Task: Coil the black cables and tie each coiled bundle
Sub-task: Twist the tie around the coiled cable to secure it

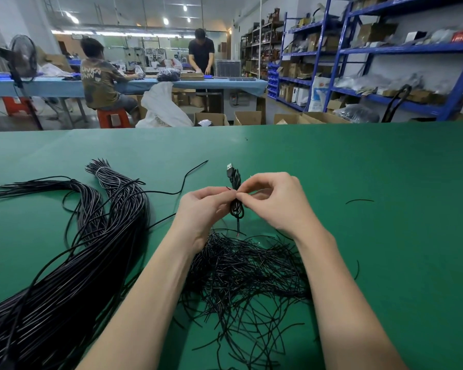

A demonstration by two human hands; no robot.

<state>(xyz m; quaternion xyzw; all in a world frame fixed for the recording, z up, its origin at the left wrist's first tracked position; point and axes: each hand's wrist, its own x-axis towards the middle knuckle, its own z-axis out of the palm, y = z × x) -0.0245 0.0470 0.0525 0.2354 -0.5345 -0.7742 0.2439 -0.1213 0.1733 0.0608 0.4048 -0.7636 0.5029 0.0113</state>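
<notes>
Two hands meet above the green table (358, 161), pinching one coiled cable bundle (236, 198) at its waist; the left hand (203, 209) grips it from nine o'clock with curled fingers, the right hand (275, 201) pinches it from three o'clock; the bundle stands upright, its USB plug (230, 169) pointing to twelve o'clock; just below, at six o'clock, lies a loose heap of short black ties (246, 279); at nine o'clock a thick sheaf of long black cables (72, 263) sprawls across the table; far off at eleven o'clock a seated person's shirt (96, 78) bears writing, too blurred to read.
</notes>
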